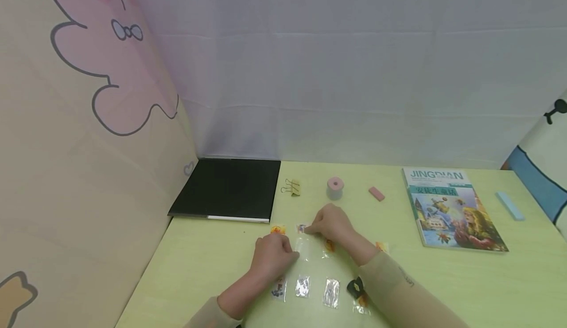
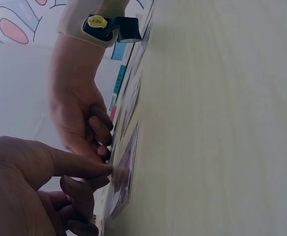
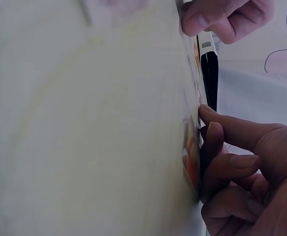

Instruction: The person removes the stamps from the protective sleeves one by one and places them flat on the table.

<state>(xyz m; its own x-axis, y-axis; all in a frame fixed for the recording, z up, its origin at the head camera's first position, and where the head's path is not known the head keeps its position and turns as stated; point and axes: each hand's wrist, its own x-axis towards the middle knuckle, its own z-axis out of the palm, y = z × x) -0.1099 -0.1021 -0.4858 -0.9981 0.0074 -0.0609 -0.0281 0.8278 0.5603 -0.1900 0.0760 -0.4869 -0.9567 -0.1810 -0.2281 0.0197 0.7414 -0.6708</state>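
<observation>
Several small clear plastic packets with printed pictures lie in two rows on the table. My left hand (image 1: 272,255) is at the lower left edge of one clear packet (image 1: 303,248), pinching it between thumb and finger. At the packet's upper end, my right hand (image 1: 331,223) pinches near the printed part, its other fingers curled under. Below the right hand is an orange-printed packet (image 3: 190,157). A yellow-orange packet (image 1: 278,229) lies just beyond the left hand. Nearer me are silvery packets (image 1: 330,292). The exact fingertip contact is partly hidden.
At the back left lies a black folder (image 1: 230,188). Beside it are a gold binder clip (image 1: 295,187), a pink-and-white roll (image 1: 335,188) and a pink eraser (image 1: 376,193). A picture book (image 1: 456,210) and a light-blue bar (image 1: 510,205) lie on the right.
</observation>
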